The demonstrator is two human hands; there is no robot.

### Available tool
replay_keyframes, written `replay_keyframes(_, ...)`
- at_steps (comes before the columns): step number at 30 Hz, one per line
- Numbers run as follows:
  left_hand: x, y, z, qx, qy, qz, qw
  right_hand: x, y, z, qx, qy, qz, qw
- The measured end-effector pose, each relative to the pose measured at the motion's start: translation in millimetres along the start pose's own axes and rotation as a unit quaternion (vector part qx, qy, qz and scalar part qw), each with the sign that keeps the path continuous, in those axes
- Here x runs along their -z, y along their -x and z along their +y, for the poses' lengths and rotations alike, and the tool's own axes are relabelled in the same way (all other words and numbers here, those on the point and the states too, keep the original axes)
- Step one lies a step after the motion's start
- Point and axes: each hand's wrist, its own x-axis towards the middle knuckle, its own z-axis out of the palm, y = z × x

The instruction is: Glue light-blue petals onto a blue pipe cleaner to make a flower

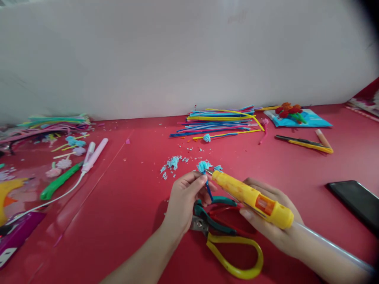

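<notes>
Between the thumb and fingers of my left hand (186, 193) is a small pipe-cleaner flower (202, 166), with a fluffy light blue head and a dark blue stem. My right hand (275, 221) is wrapped round a yellow hot glue gun (251, 197); a clear glue stick (331, 246) runs out of its back. The metal nozzle (209, 172) is at the base of the flower head; whether it touches cannot be made out. Below my hands lie scissors with yellow handles (257, 258) and pliers with teal handles (217, 225), partly covered. Light blue fluff clippings (172, 163) lie beyond my left hand.
A bundle of coloured pipe cleaners (219, 118) lies at the back, near a light blue pom-pom (206, 138). Orange-red flowers (287, 109) rest on a blue packet (314, 119). Tweezers (304, 142) and a phone (355, 203) are at right. A pink corded tool (96, 154) and green-handled cutter (60, 181) lie left.
</notes>
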Motion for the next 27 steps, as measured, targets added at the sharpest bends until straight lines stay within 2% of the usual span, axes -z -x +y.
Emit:
replay_keyframes(6,-1.4,0.3,-2.1,0.008,0.025,-0.010,1.000,-0.6,2.1,0.9,0.004,0.017,-0.012,1.000)
replay_keyframes(15,-1.8,1.5,0.2,0.009,0.017,-0.009,1.000,1.6,-0.8,-2.6,0.037,0.075,0.040,0.996)
replay_keyframes(23,-0.4,0.0,-1.4,0.008,0.010,-0.011,1.000,-0.8,2.0,2.2,0.008,0.056,-0.006,0.998)
replay_keyframes(27,-0.6,0.2,-0.2,0.012,0.013,-0.007,1.000,-1.4,2.9,4.2,0.001,0.045,-0.007,0.999)
